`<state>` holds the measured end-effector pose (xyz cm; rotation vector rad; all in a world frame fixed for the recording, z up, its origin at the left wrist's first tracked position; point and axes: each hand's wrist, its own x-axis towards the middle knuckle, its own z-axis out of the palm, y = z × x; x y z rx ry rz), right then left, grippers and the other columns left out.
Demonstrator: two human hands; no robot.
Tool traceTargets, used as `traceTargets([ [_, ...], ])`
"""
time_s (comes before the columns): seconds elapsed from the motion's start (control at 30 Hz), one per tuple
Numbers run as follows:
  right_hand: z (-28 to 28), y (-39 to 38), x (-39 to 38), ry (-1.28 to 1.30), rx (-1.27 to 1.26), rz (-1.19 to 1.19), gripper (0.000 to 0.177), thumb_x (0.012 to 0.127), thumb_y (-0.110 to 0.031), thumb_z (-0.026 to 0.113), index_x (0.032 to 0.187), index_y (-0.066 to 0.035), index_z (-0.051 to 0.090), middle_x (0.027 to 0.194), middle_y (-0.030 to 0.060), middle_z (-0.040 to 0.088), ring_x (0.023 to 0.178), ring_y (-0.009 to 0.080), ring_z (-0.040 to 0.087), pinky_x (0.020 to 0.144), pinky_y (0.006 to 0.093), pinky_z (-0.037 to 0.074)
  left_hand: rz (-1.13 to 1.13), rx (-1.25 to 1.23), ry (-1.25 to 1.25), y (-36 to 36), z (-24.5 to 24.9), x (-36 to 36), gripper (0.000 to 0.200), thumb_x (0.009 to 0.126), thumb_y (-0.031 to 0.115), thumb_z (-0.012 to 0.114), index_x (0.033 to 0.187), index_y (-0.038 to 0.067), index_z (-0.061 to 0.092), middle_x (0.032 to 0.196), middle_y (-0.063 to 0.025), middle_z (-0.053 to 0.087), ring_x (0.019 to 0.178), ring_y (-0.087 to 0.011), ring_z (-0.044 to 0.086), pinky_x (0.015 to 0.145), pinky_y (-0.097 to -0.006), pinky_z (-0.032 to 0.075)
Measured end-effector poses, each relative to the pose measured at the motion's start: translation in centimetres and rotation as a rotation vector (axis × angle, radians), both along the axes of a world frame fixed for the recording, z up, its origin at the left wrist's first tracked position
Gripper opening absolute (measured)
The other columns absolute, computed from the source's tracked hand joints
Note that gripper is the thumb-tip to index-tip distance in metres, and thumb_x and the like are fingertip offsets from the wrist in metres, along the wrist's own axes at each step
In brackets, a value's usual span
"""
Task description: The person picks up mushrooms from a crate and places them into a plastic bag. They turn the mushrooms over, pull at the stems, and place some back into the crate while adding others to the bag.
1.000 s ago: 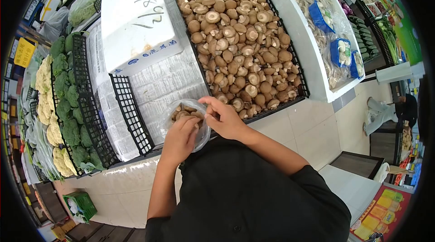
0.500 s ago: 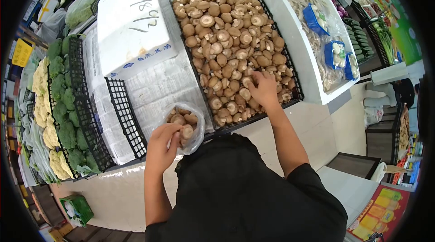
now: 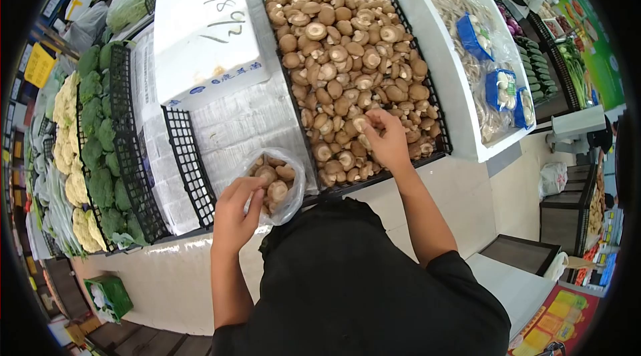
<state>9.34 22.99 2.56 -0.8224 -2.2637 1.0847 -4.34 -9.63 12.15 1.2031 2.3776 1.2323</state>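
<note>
A clear plastic bag (image 3: 297,189) holding several brown mushrooms (image 3: 277,192) sits at the near edge of the stall. My left hand (image 3: 235,212) is closed on the bag's left rim, with its fingertips over the opening beside the mushrooms. To the right, a black crate (image 3: 439,119) is heaped with brown-capped shiitake mushrooms (image 3: 337,56). My right hand (image 3: 388,142) is over the near right part of this heap, thumb and fingers pinched on a mushroom (image 3: 361,124). The fingers partly cover that mushroom.
Left of the mushroom crate stands a white foam box (image 3: 203,29) with handwriting. A black plastic divider (image 3: 189,159) is below it. Broccoli (image 3: 100,179) and cauliflower (image 3: 65,129) lie farther left. A white foam tray (image 3: 475,146) with packaged mushrooms borders the crate on the right.
My right hand has shifted slightly down and left, now pinching a mushroom at the heap's surface. My left hand stays at the bag. The whole view has shifted slightly.
</note>
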Motion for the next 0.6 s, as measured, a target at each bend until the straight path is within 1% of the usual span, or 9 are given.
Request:
traceTargets([
  [0.1,3.5,-3.8,-1.2,0.148,-0.337,0.164,0.029,0.090,-0.014,0.076,0.115,-0.005,0.066,0.095,0.0077,0.067,0.086,0.0151,0.064,0.077,0.0309,0.052,-0.010,0.042,-0.035,1.1,-0.1,0.7,0.027,0.088,0.000,0.068,0.115,0.000,0.067,0.100,-0.0168,0.070,0.092,-0.0327,0.069,0.082,-0.0402,0.054],
  [0.17,5.4,-7.6,-1.7,0.224,-0.488,0.313,0.033,0.092,-0.013,0.075,0.121,-0.004,0.062,0.089,0.0047,0.066,0.084,0.0110,0.061,0.075,0.0269,0.050,-0.040,0.065,-0.068,2.3,0.0,1.8,0.043,0.085,0.004,0.075,0.125,0.001,0.061,0.111,-0.0166,0.067,0.096,-0.0315,0.067,0.084,-0.0393,0.054],
  [0.23,6.6,-10.5,-2.0,0.170,-0.361,0.481,0.035,0.093,-0.014,0.073,0.124,-0.005,0.059,0.089,0.0042,0.066,0.084,0.0118,0.062,0.076,0.0281,0.051,-0.050,0.069,-0.061,3.6,0.4,3.1,0.050,0.083,0.005,0.077,0.130,0.002,0.058,0.117,-0.0160,0.065,0.100,-0.0300,0.066,0.088,-0.0392,0.054],
  [0.27,6.4,-11.8,-2.1,0.165,-0.410,0.502,0.034,0.093,-0.014,0.073,0.123,-0.005,0.059,0.090,0.0039,0.067,0.084,0.0117,0.062,0.075,0.0287,0.051,-0.019,0.089,0.013,3.8,-0.2,3.2,0.057,0.080,0.009,0.082,0.130,0.001,0.058,0.121,-0.0178,0.062,0.105,-0.0334,0.065,0.089,-0.0402,0.054],
  [0.33,5.9,-13.5,-2.3,0.169,-0.530,0.538,0.036,0.093,-0.017,0.075,0.123,-0.006,0.059,0.092,0.0039,0.069,0.087,0.0127,0.064,0.075,0.0304,0.051,0.024,0.072,0.008,3.5,-1.2,3.0,0.056,0.079,0.010,0.082,0.130,0.001,0.059,0.120,-0.0185,0.063,0.106,-0.0352,0.064,0.089,-0.0403,0.054],
  [0.43,5.7,-13.3,-2.6,0.221,-0.411,0.558,0.040,0.092,-0.021,0.076,0.123,-0.005,0.058,0.097,0.0067,0.069,0.085,0.0163,0.064,0.075,0.0314,0.051,0.049,0.034,0.024,2.3,-1.3,2.4,0.053,0.079,0.011,0.082,0.126,0.001,0.059,0.116,-0.0193,0.065,0.107,-0.0392,0.063,0.090,-0.0426,0.052],
  [0.47,5.6,-12.7,-2.5,0.135,-0.258,0.493,0.043,0.090,-0.024,0.076,0.124,-0.003,0.058,0.102,0.0105,0.067,0.083,0.0205,0.063,0.076,0.0327,0.051,0.054,0.022,0.036,1.9,-1.3,2.0,0.052,0.079,0.012,0.081,0.125,0.001,0.059,0.114,-0.0195,0.065,0.107,-0.0408,0.063,0.091,-0.0437,0.052],
  [0.57,4.9,-11.3,-3.3,0.087,-0.069,0.364,0.048,0.089,-0.028,0.077,0.125,-0.002,0.058,0.103,0.0111,0.067,0.082,0.0223,0.063,0.075,0.0342,0.051,0.037,-0.085,0.076,1.2,-1.8,0.6,0.051,0.080,0.014,0.080,0.124,0.000,0.060,0.114,-0.0196,0.067,0.107,-0.0412,0.062,0.093,-0.0459,0.050],
  [0.6,5.1,-11.2,-3.4,0.026,-0.056,0.396,0.051,0.089,-0.028,0.076,0.127,0.000,0.057,0.090,0.0092,0.068,0.078,0.0227,0.064,0.069,0.0363,0.050,0.007,-0.170,0.106,1.2,-2.1,0.3,0.054,0.079,0.013,0.081,0.127,0.001,0.060,0.117,-0.0184,0.067,0.109,-0.0403,0.063,0.094,-0.0454,0.050],
])
